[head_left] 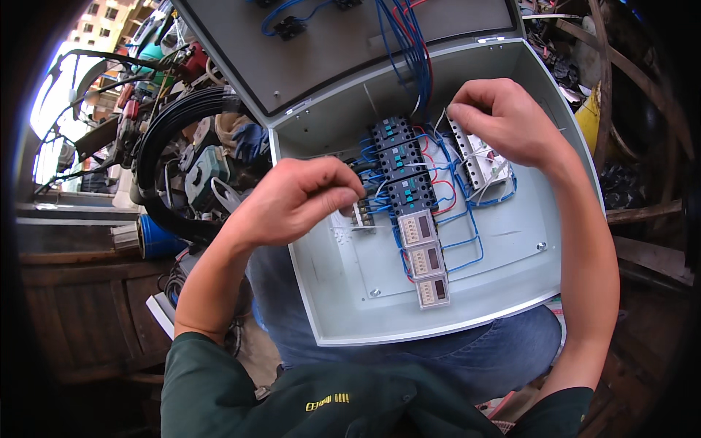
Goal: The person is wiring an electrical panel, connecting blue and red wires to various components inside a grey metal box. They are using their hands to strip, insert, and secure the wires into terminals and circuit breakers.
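An open grey metal control box [504,274] rests across my lap with electrical parts mounted inside. My left hand [299,201] is closed in a pinch above a small terminal block [361,216] at the box's left; what it holds, if anything, is hidden. At the upper right, my right hand [504,120] pinches a thin pale strand beside a white circuit breaker [478,164]. Between the hands stands a column of black contactors [401,160], with several small display modules [416,228] below it. Blue wires [480,244] and red wires run around these parts.
The box's hinged lid [336,55] leans open at the far side, with a blue and red wire bundle [416,58] running to it. Left of the box lie a coil of black cable [150,157], a blue can [155,236] and piled tools. Wooden boards and clutter stand at right.
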A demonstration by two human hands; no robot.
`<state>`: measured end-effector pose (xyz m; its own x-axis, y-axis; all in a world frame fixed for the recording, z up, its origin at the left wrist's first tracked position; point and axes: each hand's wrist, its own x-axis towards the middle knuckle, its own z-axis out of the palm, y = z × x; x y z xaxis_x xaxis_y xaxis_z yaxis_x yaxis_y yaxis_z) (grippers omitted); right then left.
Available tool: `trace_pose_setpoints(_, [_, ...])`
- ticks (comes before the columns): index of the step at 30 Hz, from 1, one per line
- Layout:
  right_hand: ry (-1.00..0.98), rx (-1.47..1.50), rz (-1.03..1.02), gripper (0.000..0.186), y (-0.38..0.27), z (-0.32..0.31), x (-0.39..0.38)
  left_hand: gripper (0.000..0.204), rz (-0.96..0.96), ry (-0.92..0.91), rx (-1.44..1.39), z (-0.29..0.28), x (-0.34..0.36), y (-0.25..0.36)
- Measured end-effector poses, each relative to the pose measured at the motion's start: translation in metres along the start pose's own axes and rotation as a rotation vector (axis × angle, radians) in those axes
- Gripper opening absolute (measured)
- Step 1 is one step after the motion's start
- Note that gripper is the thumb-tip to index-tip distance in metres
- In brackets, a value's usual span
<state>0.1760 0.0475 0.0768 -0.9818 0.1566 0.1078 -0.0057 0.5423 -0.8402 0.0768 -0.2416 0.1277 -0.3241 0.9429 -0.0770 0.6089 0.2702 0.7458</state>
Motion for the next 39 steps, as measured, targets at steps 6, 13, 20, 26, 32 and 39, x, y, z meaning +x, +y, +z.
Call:
trace_pose_setpoints(6, [-0.199, 0.311, -0.151, 0.026, -0.035, 0.041, -0.001, 0.025, 0.237, 0.267, -0.998, 0.026, 0.071, 0.013])
trace_pose_setpoints(13, [0.038, 0.154, 0.175, 0.037, 0.034, -0.044, 0.021, 0.035, -0.299, 0.331, -0.157, 0.026, 0.117, -0.058])
trace_pose_setpoints(20, [0.031, -0.405, 0.074, 0.023, 0.080, 0.017, 0.082, 0.016, -0.036, 0.655, 0.099, 0.071, 0.159, -0.129])
trace_pose_setpoints(26, [-0.008, -0.181, 0.010, 0.018, 0.079, 0.058, 0.104, 0.017, -0.052, 0.693, 0.065, 0.080, 0.172, -0.138])
trace_pose_setpoints(32, [-0.036, -0.140, -0.008, 0.015, 0.078, 0.058, 0.106, 0.020, -0.099, 0.546, 0.004, 0.067, 0.170, -0.137])
trace_pose_setpoints(39, [-0.123, -0.302, 0.066, 0.020, 0.069, 0.038, 0.109, 0.028, -0.225, 0.746, -0.078, 0.081, 0.173, -0.122])
